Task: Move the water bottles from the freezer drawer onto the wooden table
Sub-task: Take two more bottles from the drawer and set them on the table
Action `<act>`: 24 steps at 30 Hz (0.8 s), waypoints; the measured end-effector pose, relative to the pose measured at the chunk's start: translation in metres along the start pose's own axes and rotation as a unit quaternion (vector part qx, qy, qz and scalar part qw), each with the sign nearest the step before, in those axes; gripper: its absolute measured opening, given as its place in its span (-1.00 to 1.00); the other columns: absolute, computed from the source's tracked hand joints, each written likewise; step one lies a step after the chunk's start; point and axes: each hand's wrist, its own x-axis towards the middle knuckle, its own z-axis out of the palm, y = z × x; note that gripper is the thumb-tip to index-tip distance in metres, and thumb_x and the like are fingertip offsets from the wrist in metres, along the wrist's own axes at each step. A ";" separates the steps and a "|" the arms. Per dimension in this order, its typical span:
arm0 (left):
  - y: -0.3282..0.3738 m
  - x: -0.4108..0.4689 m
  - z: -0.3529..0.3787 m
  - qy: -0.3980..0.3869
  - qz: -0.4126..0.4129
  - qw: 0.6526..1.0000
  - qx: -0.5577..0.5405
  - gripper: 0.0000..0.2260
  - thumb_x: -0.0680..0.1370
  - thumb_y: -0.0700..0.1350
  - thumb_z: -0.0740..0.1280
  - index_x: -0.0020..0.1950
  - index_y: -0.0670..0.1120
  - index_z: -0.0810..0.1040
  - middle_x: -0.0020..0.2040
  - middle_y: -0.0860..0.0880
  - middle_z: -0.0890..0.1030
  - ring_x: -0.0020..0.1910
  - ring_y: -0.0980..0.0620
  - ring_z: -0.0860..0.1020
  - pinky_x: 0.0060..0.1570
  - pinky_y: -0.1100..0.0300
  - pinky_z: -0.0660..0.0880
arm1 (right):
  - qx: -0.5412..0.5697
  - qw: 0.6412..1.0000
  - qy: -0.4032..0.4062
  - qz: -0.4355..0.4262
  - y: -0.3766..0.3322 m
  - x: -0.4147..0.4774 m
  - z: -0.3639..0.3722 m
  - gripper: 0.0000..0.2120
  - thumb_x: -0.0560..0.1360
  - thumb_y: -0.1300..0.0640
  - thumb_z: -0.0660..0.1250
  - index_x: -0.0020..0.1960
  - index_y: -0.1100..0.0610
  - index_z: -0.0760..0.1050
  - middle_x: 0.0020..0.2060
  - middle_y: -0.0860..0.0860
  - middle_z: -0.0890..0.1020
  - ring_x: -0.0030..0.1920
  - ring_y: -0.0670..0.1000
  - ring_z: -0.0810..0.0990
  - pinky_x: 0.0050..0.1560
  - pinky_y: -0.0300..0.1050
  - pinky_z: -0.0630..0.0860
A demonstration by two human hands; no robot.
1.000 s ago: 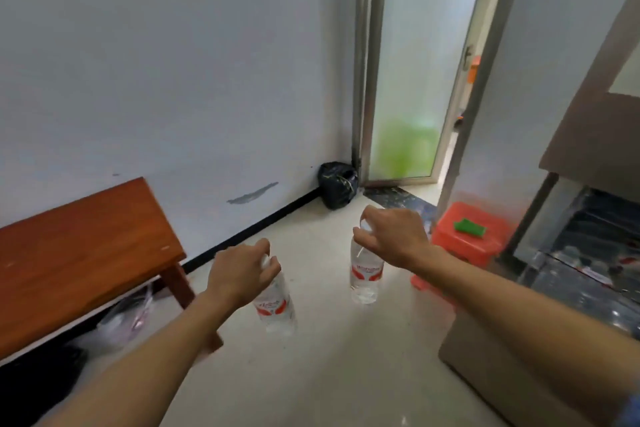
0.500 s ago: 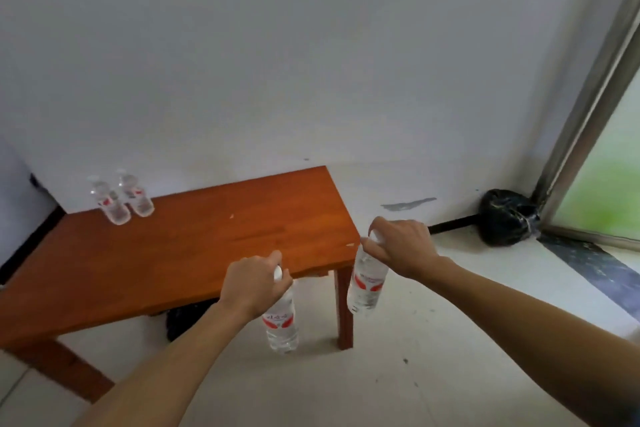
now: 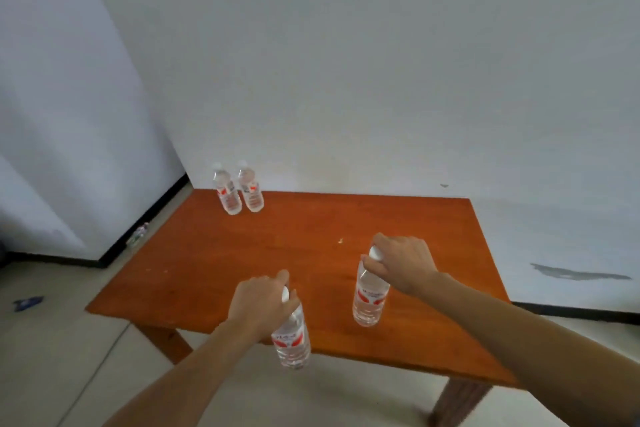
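Two hands carrying water bottles over a wooden table (image 3: 207,253).

At the far left corner we see two bottles (image 3: 238,191) standing side by side (red labels). Our left hand (image 3: 260,306) is clamped on a bottle (image 3: 291,340) at the near edge; our right hand (image 3: 401,262) grips another bottle (image 3: 370,298) by its cap, perhaps just touching the tabletop.

Head view, downward onto table (image 3: 242,253)

Four clear red-labelled bottles (image 3: 370,298) — two upright on wooden table (image 3: 311,253).
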 end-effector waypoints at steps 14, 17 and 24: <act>-0.153 0.157 0.022 -0.005 -0.107 0.994 -0.024 -0.77 0.58 0.17 0.15 0.02 0.03 0.41 -0.31 0.12 0.48 -0.37 0.17 0.47 -0.30 0.35 0.40 | 0.043 0.998 -0.010 -0.053 -0.051 0.244 0.060 -0.59 0.55 -0.30 0.10 0.09 0.00 0.47 -0.20 -0.11 0.57 -0.29 -0.10 0.50 -0.40 -0.26 0.30; -0.193 0.200 0.039 -0.012 -0.092 0.995 -0.025 -0.77 0.58 0.17 0.16 0.03 0.03 0.42 -0.29 0.12 0.50 -0.37 0.17 0.47 -0.28 0.34 0.45 | 0.048 0.998 -0.012 -0.034 -0.071 0.291 0.077 -0.59 0.55 -0.29 0.10 0.10 0.01 0.46 -0.17 -0.09 0.60 -0.27 -0.08 0.49 -0.33 -0.21 0.36; -0.283 0.312 0.073 -0.009 -0.028 0.998 -0.056 -0.70 0.56 0.19 0.17 0.15 0.02 0.42 -0.14 0.09 0.61 -0.26 0.12 0.57 -0.17 0.24 0.53 | 0.058 0.997 -0.053 0.023 -0.116 0.407 0.128 -0.60 0.55 -0.26 0.10 0.13 0.02 0.45 0.02 -0.02 0.63 -0.05 0.04 0.61 -0.11 -0.07 0.53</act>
